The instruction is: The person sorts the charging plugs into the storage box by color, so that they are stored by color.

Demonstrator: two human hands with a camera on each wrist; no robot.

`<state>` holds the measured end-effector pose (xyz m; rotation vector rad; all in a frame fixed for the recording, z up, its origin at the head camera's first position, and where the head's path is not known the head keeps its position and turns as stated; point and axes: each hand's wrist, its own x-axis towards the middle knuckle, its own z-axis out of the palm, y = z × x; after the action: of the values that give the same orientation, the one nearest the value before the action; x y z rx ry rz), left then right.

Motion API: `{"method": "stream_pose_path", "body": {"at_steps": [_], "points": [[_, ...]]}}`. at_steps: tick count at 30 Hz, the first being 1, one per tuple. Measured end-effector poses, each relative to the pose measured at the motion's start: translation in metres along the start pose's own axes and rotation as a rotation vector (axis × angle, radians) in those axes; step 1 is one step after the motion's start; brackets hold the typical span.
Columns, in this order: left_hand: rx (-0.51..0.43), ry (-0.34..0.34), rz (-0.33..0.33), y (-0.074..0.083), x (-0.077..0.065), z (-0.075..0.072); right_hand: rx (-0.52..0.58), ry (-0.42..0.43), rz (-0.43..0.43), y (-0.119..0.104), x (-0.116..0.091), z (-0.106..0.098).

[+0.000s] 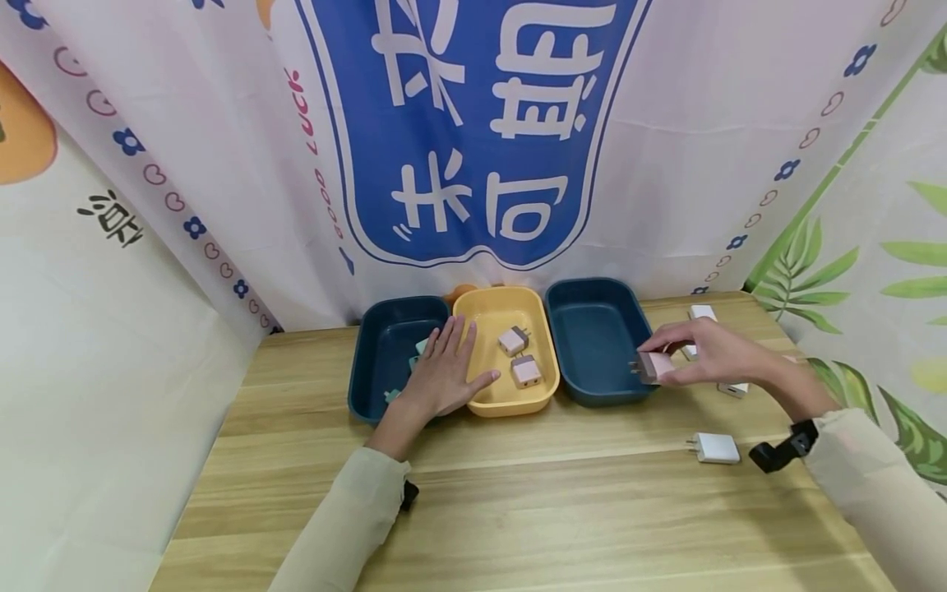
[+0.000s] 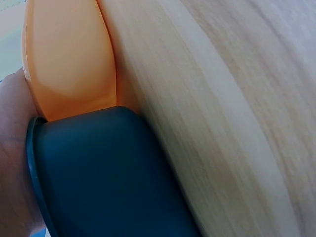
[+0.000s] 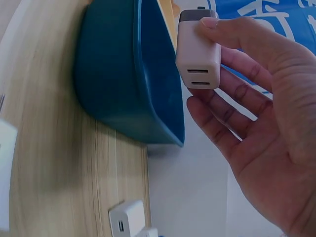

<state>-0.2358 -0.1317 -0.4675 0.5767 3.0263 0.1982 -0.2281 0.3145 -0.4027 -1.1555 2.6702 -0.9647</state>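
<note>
My right hand [image 1: 703, 352] pinches a pink and grey charger plug [image 1: 654, 367] between thumb and fingers, beside the right end of the right dark blue tray [image 1: 602, 399]. In the right wrist view two USB slots show on the held charger plug [image 3: 198, 54]. With fingers straight, my left hand [image 1: 444, 378] lies over the edges of the left dark blue tray [image 1: 362, 386] and the yellow tray [image 1: 510, 409]. Two pink and grey charger plugs [image 1: 526, 372] lie in the yellow tray. Green charger plugs [image 1: 392, 396] in the left tray are partly hidden by my left hand.
A white charger plug [image 1: 717, 448] lies on the wooden table [image 1: 533, 510] at the right front. Several more white charger plugs [image 1: 732, 390] lie near and behind my right hand. A printed curtain [image 1: 473, 140] hangs close behind the trays.
</note>
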Motion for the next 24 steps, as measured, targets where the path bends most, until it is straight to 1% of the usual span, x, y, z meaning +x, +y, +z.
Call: {"method": "stream_pose_path", "body": {"at_steps": [8, 19, 24], "points": [[-0.001, -0.005, -0.004, -0.001, 0.001, 0.001, 0.022, -0.032, 0.033, -0.007, 0.017, 0.010], [0.001, -0.012, -0.005, -0.001, 0.000, 0.000, 0.015, -0.059, 0.013, -0.015, 0.041, 0.021], [0.001, -0.011, -0.005, -0.001, 0.000, 0.001, 0.034, -0.078, 0.014, -0.019, 0.051, 0.025]]}}
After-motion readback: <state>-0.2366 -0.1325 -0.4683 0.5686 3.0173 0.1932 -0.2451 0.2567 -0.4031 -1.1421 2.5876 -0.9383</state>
